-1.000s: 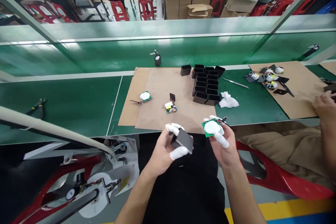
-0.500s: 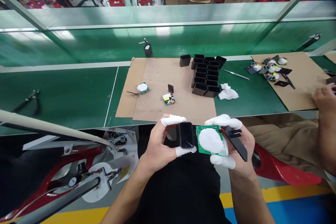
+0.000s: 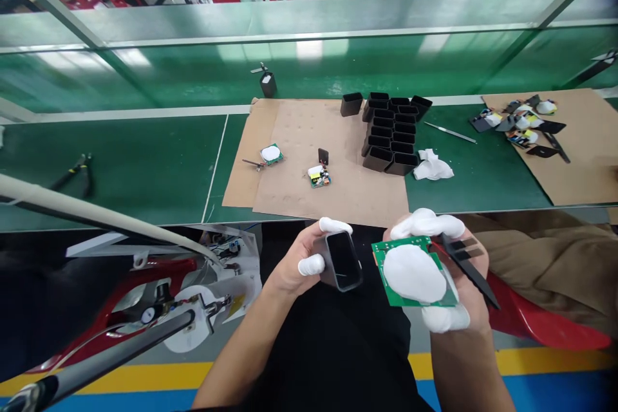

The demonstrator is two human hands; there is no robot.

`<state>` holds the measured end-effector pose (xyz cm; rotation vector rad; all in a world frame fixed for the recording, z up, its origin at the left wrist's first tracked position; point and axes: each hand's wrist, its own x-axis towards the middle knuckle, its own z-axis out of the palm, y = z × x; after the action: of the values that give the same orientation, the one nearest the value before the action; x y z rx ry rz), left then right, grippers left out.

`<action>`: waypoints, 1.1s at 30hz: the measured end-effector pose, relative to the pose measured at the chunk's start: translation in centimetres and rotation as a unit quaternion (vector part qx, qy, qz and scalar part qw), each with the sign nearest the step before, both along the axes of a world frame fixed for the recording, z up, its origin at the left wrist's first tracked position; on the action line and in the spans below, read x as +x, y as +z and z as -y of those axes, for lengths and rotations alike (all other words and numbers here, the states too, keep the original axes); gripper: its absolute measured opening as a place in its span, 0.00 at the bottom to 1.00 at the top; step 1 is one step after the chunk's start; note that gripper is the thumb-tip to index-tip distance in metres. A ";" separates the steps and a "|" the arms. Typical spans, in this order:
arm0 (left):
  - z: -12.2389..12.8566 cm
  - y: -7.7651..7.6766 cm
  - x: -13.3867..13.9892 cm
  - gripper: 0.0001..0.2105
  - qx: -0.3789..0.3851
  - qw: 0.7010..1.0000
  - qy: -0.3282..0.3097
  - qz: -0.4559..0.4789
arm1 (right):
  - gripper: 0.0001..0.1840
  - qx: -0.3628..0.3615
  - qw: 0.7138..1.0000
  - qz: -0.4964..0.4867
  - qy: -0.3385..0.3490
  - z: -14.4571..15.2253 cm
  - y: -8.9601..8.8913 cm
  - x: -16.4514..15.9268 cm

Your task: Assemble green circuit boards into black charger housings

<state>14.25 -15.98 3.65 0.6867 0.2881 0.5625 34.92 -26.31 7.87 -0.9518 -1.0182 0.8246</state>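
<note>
My left hand (image 3: pixel 302 261), with white finger cots, grips a black plastic case (image 3: pixel 333 261) whose open end faces up and toward me. My right hand (image 3: pixel 466 277), also in white finger cots, holds a green circuit board (image 3: pixel 414 270) by its edges. A round white pad covers most of the board's face. Red and black wires lead from the board to a black end plate (image 3: pixel 470 270) with slots, which rests against the right palm. Case and board are apart, both held above my lap in front of the bench edge.
Cardboard (image 3: pixel 290 190) on the green bench carries a circuit board with a white pad (image 3: pixel 271 154) and another with components (image 3: pixel 319 176). Black cases (image 3: pixel 391 132) stand grouped beside tweezers (image 3: pixel 450 132) and crumpled white tissue (image 3: pixel 433 165). Cutters (image 3: pixel 74 174) lie left; more assemblies (image 3: pixel 524 122) lie right.
The case has tilted and moved slightly lower in my left hand. My right hand has brought the board rightward, nearer to the camera, so the gap between board and case is wider.
</note>
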 end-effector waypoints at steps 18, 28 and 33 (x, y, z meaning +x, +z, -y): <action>0.5 0.6 0.8 0.30 -0.006 1.000 -0.003 -0.019 | 0.42 0.039 0.982 0.173 0.060 -1.7 4.0 -1.4; 0.4 0.7 0.8 0.25 -0.026 1.000 0.003 0.005 | 0.41 0.048 0.976 0.206 0.053 -2.0 3.5 -1.5; 0.4 0.7 0.7 0.25 -0.027 1.000 0.009 -0.001 | 0.40 0.013 0.976 0.209 0.065 -2.0 3.4 -1.6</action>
<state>14.97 -16.39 4.36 0.6334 0.3099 0.5686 33.31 -24.31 11.29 -1.0698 -1.4640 0.7310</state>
